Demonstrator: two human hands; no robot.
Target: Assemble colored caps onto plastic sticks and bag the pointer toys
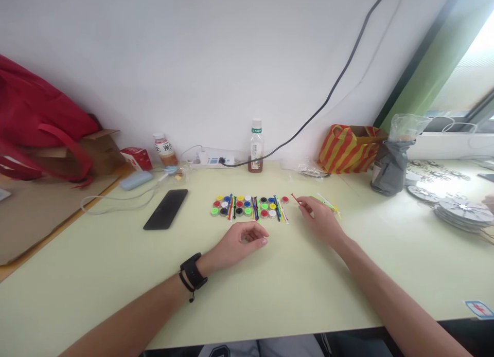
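Note:
Rows of small coloured caps (247, 206) lie on the pale yellow table (116, 274), split into groups by thin coloured sticks (254, 208). My right hand (318, 218) pinches a red stick (295, 198) just right of the rows, with a few more pale sticks (328, 202) lying behind it. My left hand (241, 244) rests loosely curled on the table in front of the caps, a black watch (193, 272) on its wrist. Nothing shows in its fingers.
A black phone (165, 209) lies left of the caps. Along the wall stand a bottle (256, 147), a power strip (212, 159), a small jar (165, 149) and a striped bag (347, 147). A red bag (34, 125) sits far left, stacked discs (463, 213) far right.

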